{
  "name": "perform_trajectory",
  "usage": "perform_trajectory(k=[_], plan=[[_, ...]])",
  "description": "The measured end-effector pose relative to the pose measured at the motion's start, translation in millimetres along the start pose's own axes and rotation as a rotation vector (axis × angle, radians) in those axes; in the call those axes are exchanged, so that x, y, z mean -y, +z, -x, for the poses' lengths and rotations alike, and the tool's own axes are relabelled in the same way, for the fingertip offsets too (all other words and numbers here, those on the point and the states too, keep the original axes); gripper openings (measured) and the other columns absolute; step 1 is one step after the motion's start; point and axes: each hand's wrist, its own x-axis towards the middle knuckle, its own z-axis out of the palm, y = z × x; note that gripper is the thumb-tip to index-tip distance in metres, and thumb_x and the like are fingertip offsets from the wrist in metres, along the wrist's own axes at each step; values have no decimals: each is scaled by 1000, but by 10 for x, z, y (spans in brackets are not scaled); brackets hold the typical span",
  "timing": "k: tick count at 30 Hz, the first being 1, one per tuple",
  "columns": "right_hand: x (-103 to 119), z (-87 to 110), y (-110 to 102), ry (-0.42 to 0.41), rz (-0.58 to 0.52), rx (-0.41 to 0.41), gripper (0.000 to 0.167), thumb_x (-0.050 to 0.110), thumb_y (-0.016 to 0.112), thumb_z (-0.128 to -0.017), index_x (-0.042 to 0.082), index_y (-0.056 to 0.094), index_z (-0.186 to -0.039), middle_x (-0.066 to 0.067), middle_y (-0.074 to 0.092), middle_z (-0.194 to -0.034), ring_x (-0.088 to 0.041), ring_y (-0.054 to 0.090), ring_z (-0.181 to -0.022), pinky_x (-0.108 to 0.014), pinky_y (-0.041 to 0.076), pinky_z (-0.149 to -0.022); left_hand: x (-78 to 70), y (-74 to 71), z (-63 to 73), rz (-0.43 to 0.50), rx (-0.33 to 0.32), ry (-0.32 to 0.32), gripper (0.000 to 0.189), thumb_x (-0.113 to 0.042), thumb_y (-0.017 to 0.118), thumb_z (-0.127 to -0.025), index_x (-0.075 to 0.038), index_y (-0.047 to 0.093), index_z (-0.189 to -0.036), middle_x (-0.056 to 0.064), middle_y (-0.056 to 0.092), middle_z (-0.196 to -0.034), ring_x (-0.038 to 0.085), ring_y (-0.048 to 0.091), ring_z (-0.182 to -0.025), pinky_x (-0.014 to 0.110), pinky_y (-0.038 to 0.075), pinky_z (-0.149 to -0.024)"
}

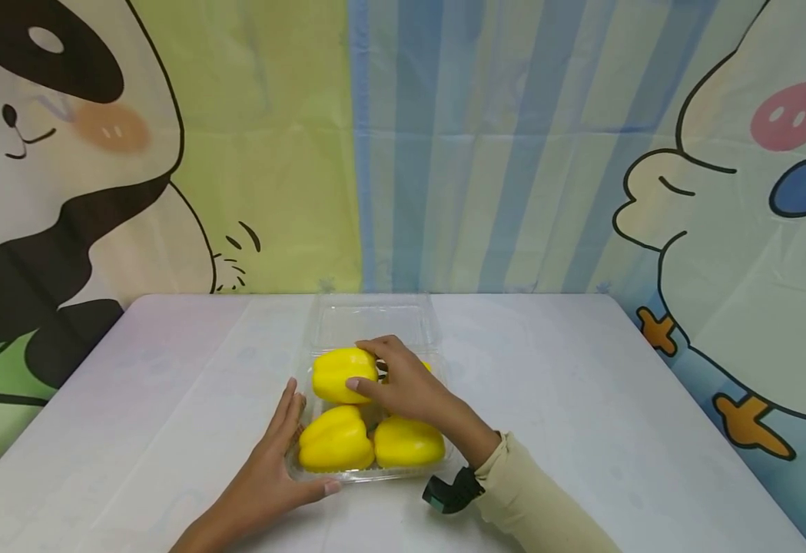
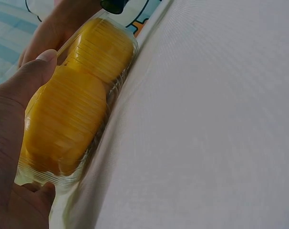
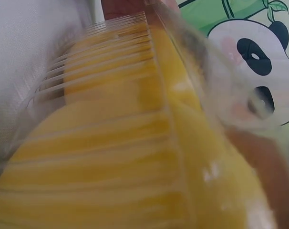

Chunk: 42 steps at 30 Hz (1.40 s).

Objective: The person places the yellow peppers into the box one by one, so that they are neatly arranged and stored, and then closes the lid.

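A clear plastic clamshell box (image 1: 357,478) lies on the table, its lid (image 1: 375,321) folded back. Two yellow bell peppers fill its front, one on the left (image 1: 336,440) and one on the right (image 1: 409,442). My right hand (image 1: 409,384) grips another yellow bell pepper (image 1: 336,375) at the back left, thumb and fingers against its right side. More yellow shows behind that hand, mostly hidden. My left hand (image 1: 271,465) rests around the box's front left corner, fingers fairly straight along the left side, thumb near the front edge. In the right wrist view yellow peppers (image 3: 106,157) show through the ribbed wall.
A white cloth covers the table (image 1: 548,384). Behind it hangs a curtain (image 1: 472,138) printed with stripes and cartoon animals. A black wrist device (image 1: 452,491) sits at the right cuff, close to the box's front right corner.
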Motion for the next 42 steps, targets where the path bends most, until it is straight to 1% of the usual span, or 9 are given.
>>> perform_trajectory(k=[3,6,9,12,20,23,28,37,42], plan=[[-27,8,-10,-38,-38,-17,64,30,70,-91,11,43,-146,-10,43,-137,-22,50,-124,-38,44,-101,-9,-1,-5,-4,4,-10,125,-57,81,-70,-11,3,-157,3,-8,-163,41,34,-135,61,29,-103],[-68,13,-28,-106,-54,-29,57,26,72,-90,13,51,-140,-6,46,-134,-19,50,-121,-38,44,-100,-12,-3,-8,-3,7,-21,126,-58,80,-70,-11,3,-157,2,-9,-162,40,34,-136,59,29,-103],[-107,18,-48,-173,-27,-32,49,24,73,-89,11,58,-134,-3,50,-129,-17,52,-116,-38,49,-95,-13,-1,-6,3,10,-18,126,-58,80,-70,-11,3,-157,2,-10,-162,41,34,-135,57,31,-104],[-131,19,-65,-200,10,-18,49,25,72,-90,11,58,-135,-3,50,-130,-17,52,-113,-38,51,-90,-11,0,-3,6,11,-14,125,-58,80,-70,-12,3,-157,1,-10,-162,41,35,-135,57,31,-103],[-113,10,-140,-192,70,74,49,22,66,-94,9,53,-140,-8,47,-138,-21,49,-122,-38,44,-100,-22,-2,-3,8,9,-11,124,-53,83,-70,-11,4,-157,1,-10,-162,40,36,-134,59,31,-104],[-111,2,-148,-191,82,92,49,22,65,-95,8,52,-140,-8,47,-139,-21,49,-123,-37,43,-101,-22,-3,-3,11,9,-10,124,-52,83,-71,-9,5,-157,-1,-11,-162,41,37,-134,59,31,-103],[-108,0,-144,-182,96,104,50,25,65,-95,9,52,-141,-9,47,-139,-22,48,-124,-37,43,-101,-17,2,-1,14,11,-5,123,-51,83,-71,-7,7,-156,0,-11,-162,41,36,-134,60,31,-103],[-107,-2,-119,-160,126,112,51,27,65,-95,11,52,-141,-9,46,-140,-22,49,-123,-33,44,-100,-14,16,-4,10,9,-14,124,-52,83,-70,-11,5,-157,2,-9,-162,41,37,-134,56,32,-103],[-98,-8,-105,-166,136,115,51,27,64,-95,10,51,-141,-10,46,-140,-22,49,-122,-35,45,-100,-16,12,-8,10,-1,-13,124,-51,83,-71,-11,4,-157,4,-8,-162,40,38,-133,54,33,-103]])
